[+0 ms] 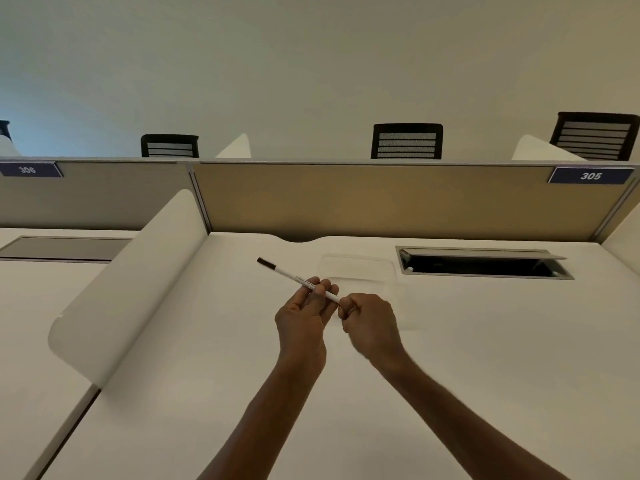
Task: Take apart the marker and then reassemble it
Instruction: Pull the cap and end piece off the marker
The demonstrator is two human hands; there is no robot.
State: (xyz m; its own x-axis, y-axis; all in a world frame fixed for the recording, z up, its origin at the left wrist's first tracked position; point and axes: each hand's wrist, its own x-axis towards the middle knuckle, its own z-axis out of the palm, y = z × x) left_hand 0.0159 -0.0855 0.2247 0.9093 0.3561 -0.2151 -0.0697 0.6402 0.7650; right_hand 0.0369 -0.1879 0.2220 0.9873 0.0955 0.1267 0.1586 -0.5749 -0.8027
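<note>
Above a white worktop (450, 358) the left hand (304, 320) pinches the marker (294, 277) mid-barrel — dark cap up-left — while the right hand (370, 327) grips its near end. Behind: tan partition (381, 202), open cable hatch (481, 263), black chairs (407, 142).

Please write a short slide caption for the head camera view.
Both hands hold a white marker above the desk: left hand grips the barrel, right hand grips its near end.
</note>
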